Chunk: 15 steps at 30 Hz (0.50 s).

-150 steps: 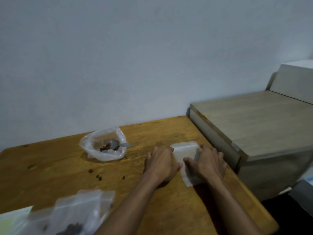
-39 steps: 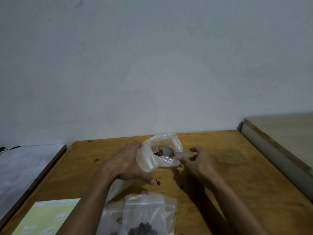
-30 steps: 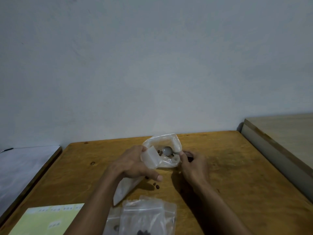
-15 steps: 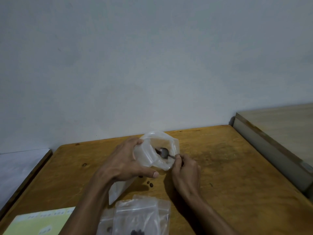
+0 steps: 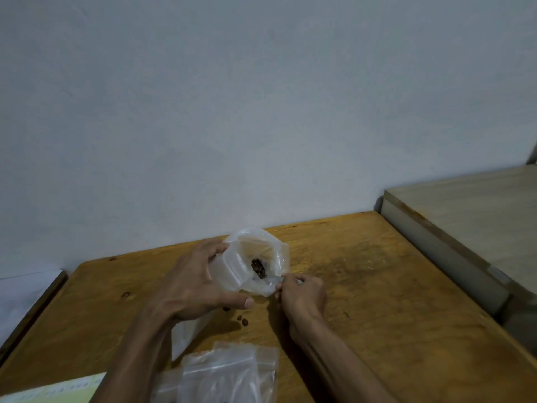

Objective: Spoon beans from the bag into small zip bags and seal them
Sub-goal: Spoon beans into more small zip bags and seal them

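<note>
**Both hands at the bean bag**

Your left hand [image 5: 191,286] curls around a small zip bag [image 5: 229,271], holding its mouth against the opening of the clear bean bag [image 5: 270,245] at the back of the wooden counter [image 5: 377,301]. Dark beans [image 5: 258,266] show inside. Your right hand [image 5: 302,292] has its fingers closed, pinching a thin spoon handle [image 5: 276,279] at the bag's lip. Loose beans [image 5: 243,321] lie on the counter just beside your left thumb. More zip bags [image 5: 229,376] sit near the front edge.
</note>
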Each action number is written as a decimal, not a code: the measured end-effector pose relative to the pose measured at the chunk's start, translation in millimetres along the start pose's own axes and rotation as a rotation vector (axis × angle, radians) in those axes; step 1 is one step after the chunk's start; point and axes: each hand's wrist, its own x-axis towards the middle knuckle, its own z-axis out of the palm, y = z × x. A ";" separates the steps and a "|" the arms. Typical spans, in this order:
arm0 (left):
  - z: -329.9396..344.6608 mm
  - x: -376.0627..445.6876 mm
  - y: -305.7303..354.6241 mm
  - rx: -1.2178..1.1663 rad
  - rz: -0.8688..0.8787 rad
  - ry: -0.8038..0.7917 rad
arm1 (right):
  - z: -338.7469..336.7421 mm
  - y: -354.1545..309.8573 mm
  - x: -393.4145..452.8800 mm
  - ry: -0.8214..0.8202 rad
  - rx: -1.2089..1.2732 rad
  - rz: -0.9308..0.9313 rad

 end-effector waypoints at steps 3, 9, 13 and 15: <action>1.4 -0.1 -8.4 0.049 -0.074 0.013 | -4.6 -1.8 0.2 -0.066 0.145 0.030; 9.8 -8.1 -20.1 0.112 -0.149 0.010 | -16.9 -12.6 2.2 -0.072 0.166 -0.069; 18.0 -10.4 -20.0 0.044 -0.171 0.028 | -24.2 -20.7 -2.4 -0.132 0.174 -0.086; 20.8 -11.0 -20.0 0.032 -0.174 0.052 | -27.0 -27.7 -6.0 -0.144 0.167 -0.098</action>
